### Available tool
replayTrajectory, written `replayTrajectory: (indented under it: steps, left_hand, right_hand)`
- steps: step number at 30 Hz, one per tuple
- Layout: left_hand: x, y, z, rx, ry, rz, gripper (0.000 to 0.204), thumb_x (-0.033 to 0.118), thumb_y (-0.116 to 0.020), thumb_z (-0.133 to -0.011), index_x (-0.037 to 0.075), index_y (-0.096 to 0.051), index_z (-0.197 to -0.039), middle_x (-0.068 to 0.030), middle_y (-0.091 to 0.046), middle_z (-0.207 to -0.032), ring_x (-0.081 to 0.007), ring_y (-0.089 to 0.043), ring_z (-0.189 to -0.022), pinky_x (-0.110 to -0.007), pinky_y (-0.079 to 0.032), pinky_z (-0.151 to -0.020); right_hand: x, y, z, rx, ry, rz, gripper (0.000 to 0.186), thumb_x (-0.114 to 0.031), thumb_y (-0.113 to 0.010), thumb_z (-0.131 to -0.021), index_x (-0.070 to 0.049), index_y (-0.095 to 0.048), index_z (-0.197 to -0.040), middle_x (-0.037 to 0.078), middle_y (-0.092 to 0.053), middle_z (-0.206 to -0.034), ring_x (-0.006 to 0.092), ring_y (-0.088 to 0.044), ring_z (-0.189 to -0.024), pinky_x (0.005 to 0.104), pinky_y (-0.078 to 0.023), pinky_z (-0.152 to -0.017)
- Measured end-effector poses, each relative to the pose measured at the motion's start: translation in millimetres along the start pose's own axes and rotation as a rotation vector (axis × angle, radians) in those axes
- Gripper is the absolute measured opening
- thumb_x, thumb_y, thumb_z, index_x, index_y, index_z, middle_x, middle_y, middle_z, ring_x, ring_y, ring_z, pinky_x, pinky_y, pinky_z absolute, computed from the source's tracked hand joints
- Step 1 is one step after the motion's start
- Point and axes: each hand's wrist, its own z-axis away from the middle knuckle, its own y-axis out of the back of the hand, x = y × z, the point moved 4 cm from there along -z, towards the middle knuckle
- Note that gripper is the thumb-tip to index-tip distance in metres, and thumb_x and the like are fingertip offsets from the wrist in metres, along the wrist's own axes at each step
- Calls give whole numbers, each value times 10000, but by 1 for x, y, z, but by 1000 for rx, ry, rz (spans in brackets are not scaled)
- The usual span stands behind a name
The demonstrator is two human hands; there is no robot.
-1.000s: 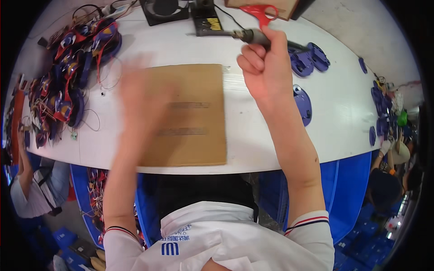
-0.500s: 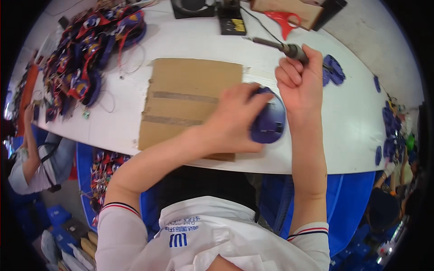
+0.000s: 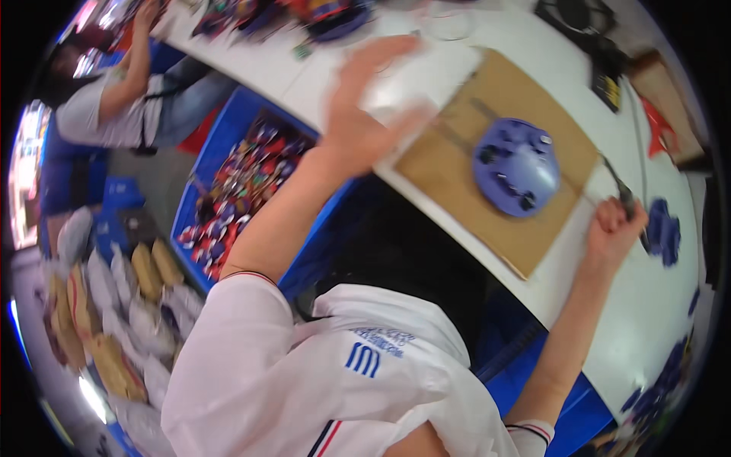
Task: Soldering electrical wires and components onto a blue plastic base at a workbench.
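The left hand hangs open above the bench, fingers spread and blurred, gripping nothing. It is over the bench's near edge, just left of a brown cardboard sheet. Whether it touches the bench cannot be told.

The right hand is clenched around a slim tool, whose dark shaft sticks up out of the fist. This hand rests at the right edge of the cardboard.

Between the two hands, nearer the right one, a round blue-purple part lies flat on the cardboard, with small dark spots on its top. Neither hand touches it.

Just right of the right hand another blue part lies on the bench. Beyond the right hand, at the far side of the bench, sits something red.

Below the left forearm a blue bin holds many small coloured pieces. Far to the left of the left hand another person sits at the same bench.
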Motion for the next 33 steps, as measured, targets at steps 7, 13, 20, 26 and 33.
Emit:
replayTrajectory:
  steps: [7, 13, 20, 26, 33]
  left_hand:
    - [-98, 205, 197, 413, 733, -655, 164, 146, -632, -841, 22, -703, -922, -64, -685, -782, -134, -594, -646, -239, -465, -618]
    - [-76, 187, 292, -683, 910, -1157, 455, 329, -741, -669, 45, -671, -1016, -94, -669, -932, -281, -574, -845, -416, -446, -807]
    - [-89, 188, 295, -1278, 1257, -1317, 543, 375, -735, -617, 65, -623, -1049, -101, -643, -967, -350, -551, -919, -582, -337, -883]
    - [-55, 262, 201, -443, 1483, -194, 796, 323, -753, -620, -19, -457, -1274, -161, -611, -1030, -251, -587, -928, -333, -445, -855]
    - [30, 261, 53, -31, 844, 321, 938, 412, -651, -634, -67, -318, -1368, -182, -564, -1073, -257, -565, -914, -330, -469, -796]
  right_hand:
    - [15, -22, -13, -24, -163, -39, 162, -77, -466, -916, -57, -378, -781, -17, -311, -597, 54, -252, -466, 192, -209, -403]
    - [33, -41, 15, -27, -262, 25, 148, -86, -472, -916, -45, -397, -795, -19, -314, -592, 51, -252, -462, 190, -206, -396]
    - [35, -37, 15, -49, -264, 65, 138, -97, -478, -917, -31, -419, -811, -21, -316, -587, 49, -251, -457, 188, -203, -388]
    - [25, -36, 6, -20, -226, 54, 135, -105, -484, -917, -18, -439, -825, -23, -319, -583, 46, -251, -452, 186, -200, -381]
    - [7, -13, 0, 16, -81, 23, 139, -116, -491, -918, -4, -461, -841, -25, -322, -578, 43, -250, -447, 184, -196, -373]
